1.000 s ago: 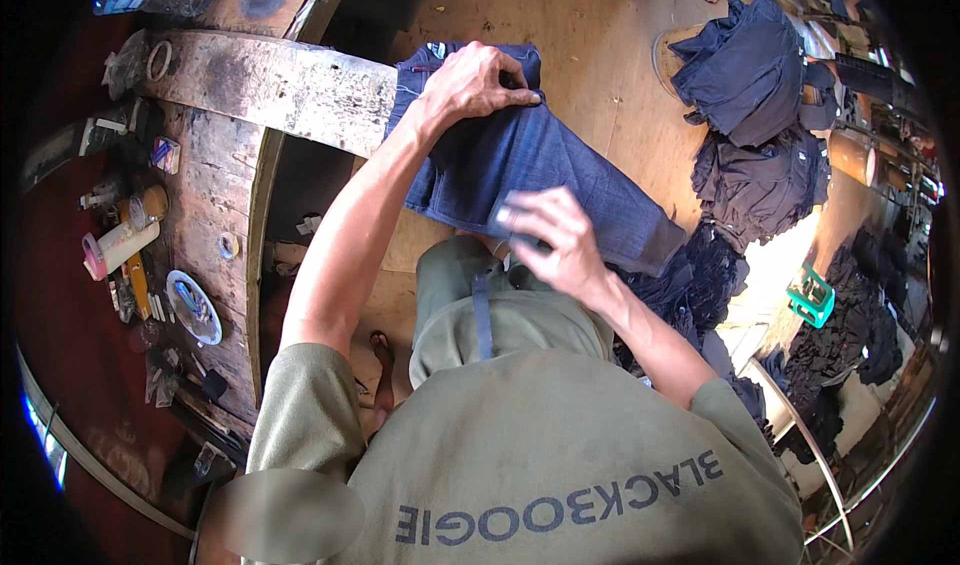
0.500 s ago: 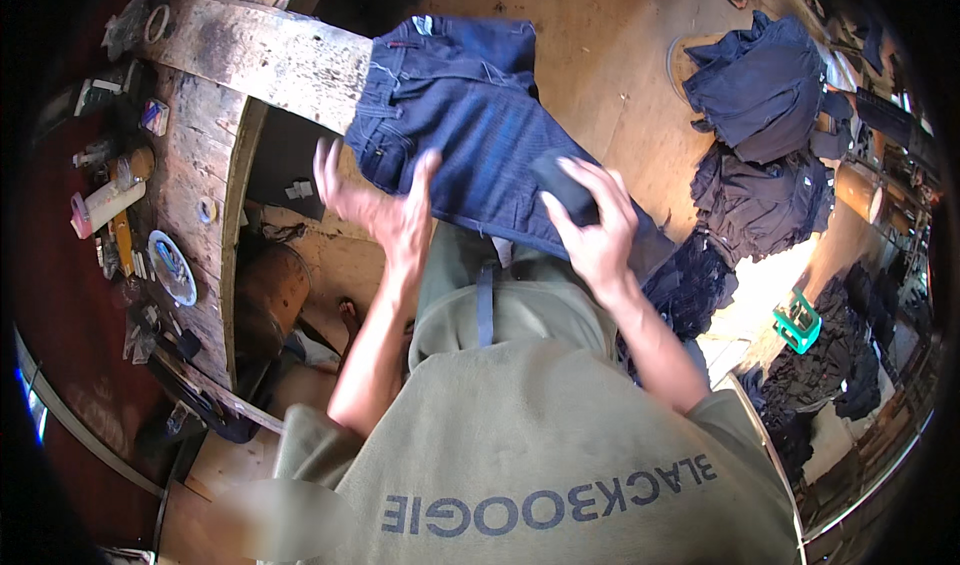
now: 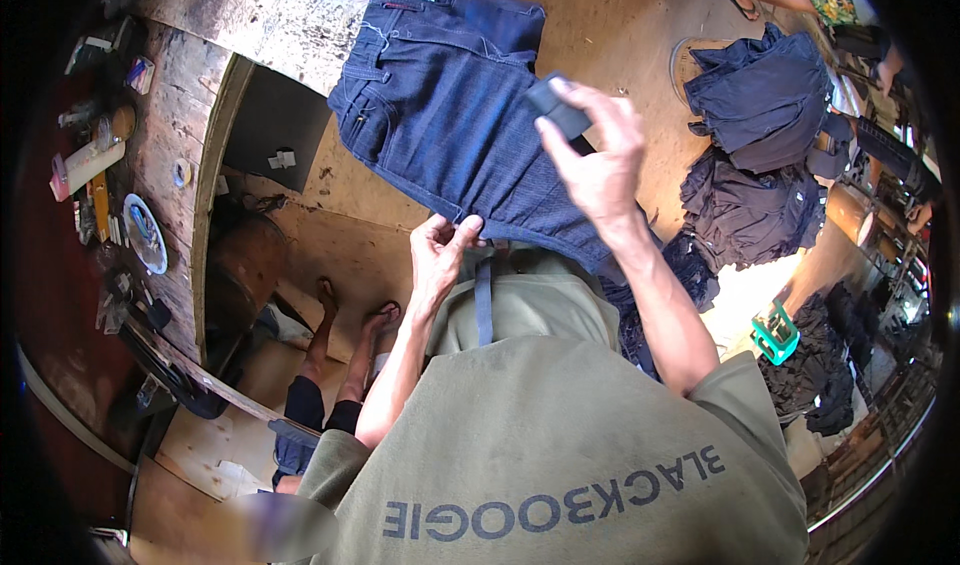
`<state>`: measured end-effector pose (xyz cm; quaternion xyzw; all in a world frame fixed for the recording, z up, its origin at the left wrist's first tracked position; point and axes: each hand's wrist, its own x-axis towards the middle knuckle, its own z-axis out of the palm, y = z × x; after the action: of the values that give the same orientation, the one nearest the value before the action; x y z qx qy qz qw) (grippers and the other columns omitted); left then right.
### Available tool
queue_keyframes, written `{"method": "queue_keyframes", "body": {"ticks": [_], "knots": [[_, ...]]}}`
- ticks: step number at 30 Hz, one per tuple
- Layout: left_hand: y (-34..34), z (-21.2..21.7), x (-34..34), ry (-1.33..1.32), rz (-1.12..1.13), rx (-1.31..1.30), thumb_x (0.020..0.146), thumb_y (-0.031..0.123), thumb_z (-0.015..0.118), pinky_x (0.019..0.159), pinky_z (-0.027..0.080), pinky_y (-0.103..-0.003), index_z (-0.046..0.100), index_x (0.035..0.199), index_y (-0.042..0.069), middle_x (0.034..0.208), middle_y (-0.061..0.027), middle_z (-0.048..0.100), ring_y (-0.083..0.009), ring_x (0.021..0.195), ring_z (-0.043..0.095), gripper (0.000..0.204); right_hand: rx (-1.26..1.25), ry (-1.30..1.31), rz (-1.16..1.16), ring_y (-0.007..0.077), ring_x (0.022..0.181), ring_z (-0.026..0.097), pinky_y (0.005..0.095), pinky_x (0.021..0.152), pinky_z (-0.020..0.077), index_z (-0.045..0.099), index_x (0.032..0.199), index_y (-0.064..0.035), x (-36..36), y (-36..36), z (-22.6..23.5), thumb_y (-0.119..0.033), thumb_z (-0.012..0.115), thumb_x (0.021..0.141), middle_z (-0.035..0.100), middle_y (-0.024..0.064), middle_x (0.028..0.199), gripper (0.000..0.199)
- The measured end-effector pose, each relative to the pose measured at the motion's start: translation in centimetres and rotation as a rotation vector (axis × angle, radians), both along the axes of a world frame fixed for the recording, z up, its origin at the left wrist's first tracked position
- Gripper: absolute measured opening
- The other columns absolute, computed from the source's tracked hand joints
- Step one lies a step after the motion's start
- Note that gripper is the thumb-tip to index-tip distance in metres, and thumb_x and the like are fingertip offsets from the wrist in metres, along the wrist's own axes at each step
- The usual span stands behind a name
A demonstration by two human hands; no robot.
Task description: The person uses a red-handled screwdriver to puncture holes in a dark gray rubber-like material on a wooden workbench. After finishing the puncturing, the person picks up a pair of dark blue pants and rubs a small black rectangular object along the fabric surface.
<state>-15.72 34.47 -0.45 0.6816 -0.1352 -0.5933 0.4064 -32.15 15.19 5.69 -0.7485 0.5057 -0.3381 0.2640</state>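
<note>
Mid-way through working dark denim jeans [image 3: 450, 115] on the worn workbench [image 3: 250, 15] — left hand [image 3: 437, 255] pinching the near hem, right hand [image 3: 595, 155] clasping a small dark block [image 3: 558, 110] above the fabric — heaps of dark garments [image 3: 760, 95] waiting at right.

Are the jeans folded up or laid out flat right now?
Laid out flat: the jeans lie spread over the wooden board, waistband up top, left hand pinching the near edge.

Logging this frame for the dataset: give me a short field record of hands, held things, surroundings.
left hand: pinches the near edge of the jeans
right hand: raised over the jeans, holds a small dark block
jeans: spread flat, waistband on the wooden bench
bench: bottles and tools at its left
floor: piles of dark clothes at right
</note>
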Motion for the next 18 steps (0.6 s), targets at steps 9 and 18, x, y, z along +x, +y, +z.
{"method": "queue_keyframes", "body": {"ticks": [9, 18], "knots": [[0.1, -0.3, -0.8, -0.027, -0.004, -0.046, 0.105, 0.034, 0.080, 0.079, 0.061, -0.034, 0.075, 0.114, -0.003, 0.093, -0.0099, 0.079, -0.0181, 0.081, 0.075, 0.038, -0.004, 0.124, 0.059, 0.0289, 0.110, 0.072, 0.0423, 0.097, 0.0579, 0.079, 0.123, -0.0059, -1.1, 0.5, -1.7, -0.004, 0.090, 0.082, 0.080, 0.0139, 0.123, 0.043], [-0.9, 0.7, -6.0, 0.157, -0.003, -0.016, 0.105, 0.039, 0.078, 0.074, 0.060, -0.032, 0.080, 0.095, -0.004, 0.082, -0.0138, 0.081, -0.0192, 0.077, 0.079, 0.044, 0.025, 0.003, 0.208, 0.0348, 0.107, 0.071, 0.0447, 0.094, 0.0582, 0.078, 0.127, -0.0077, -3.6, 1.5, -1.9, -0.006, 0.090, 0.079, 0.079, 0.0145, 0.125, 0.049]]}}
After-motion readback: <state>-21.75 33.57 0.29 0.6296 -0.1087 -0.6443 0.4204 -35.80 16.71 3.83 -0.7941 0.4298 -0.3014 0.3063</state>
